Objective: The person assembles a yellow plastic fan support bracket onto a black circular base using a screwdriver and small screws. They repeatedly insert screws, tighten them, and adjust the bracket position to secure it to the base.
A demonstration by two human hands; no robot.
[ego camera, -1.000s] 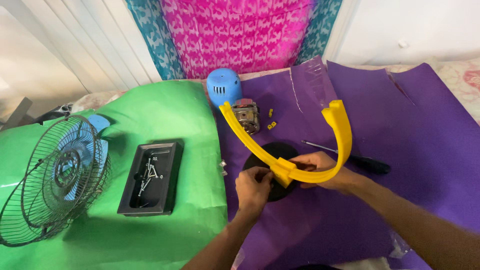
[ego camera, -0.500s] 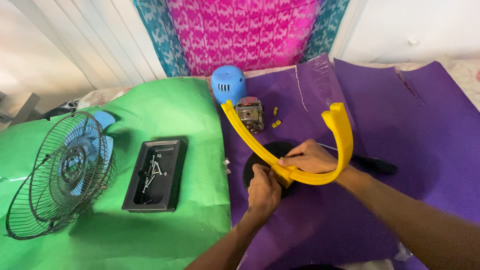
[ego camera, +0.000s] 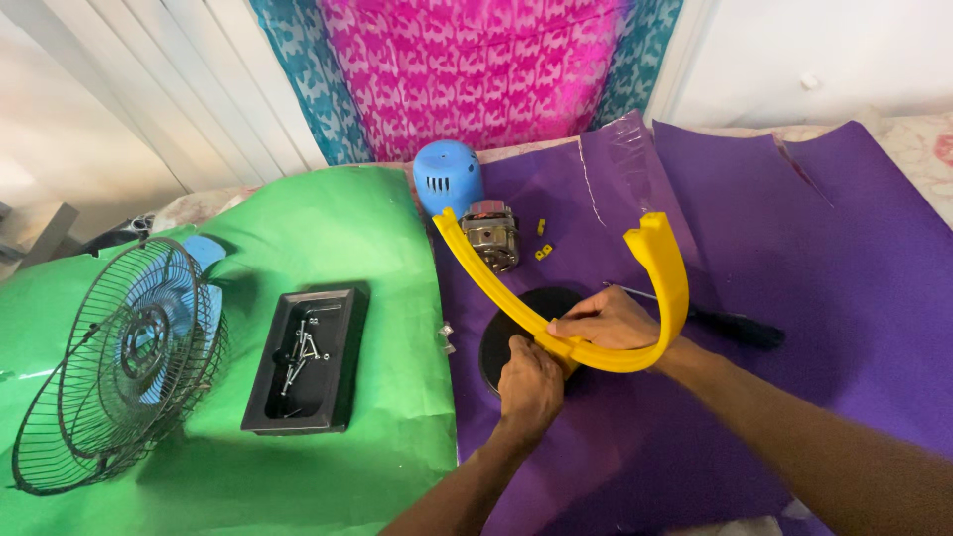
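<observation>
The right hand [ego camera: 608, 320] lies over the bottom of the yellow U-shaped bracket [ego camera: 596, 352], and its fingers [ego camera: 571, 326] are closed around the thick middle part of it, so the bracket stands upright with both arms pointing up and away from the person. The left hand [ego camera: 531, 382] is just below and to the left of these fingers. It touches the same middle part from the near side; its fingers are curled together there, but I cannot tell if they pinch something small, because the back of the hand hides them.

Directly under both hands is a black round base [ego camera: 516, 323] that lies flat on the purple sheet [ego camera: 824, 268]. The bracket sits on this base or just above it; the contact is hidden.

To the right of the right fingers, behind the bracket arm, a screwdriver with black handle [ego camera: 730, 326] rests on the purple sheet. Beyond the fingers are a bare metal motor [ego camera: 489, 235], a blue motor cover [ego camera: 447, 176] and small yellow clips [ego camera: 541, 252].

Well to the left of the left fingers, on the green sheet [ego camera: 328, 228], is a black tray [ego camera: 342, 382] with screws [ego camera: 298, 349] inside, and farther left a wire fan guard with blue blades [ego camera: 129, 357].
</observation>
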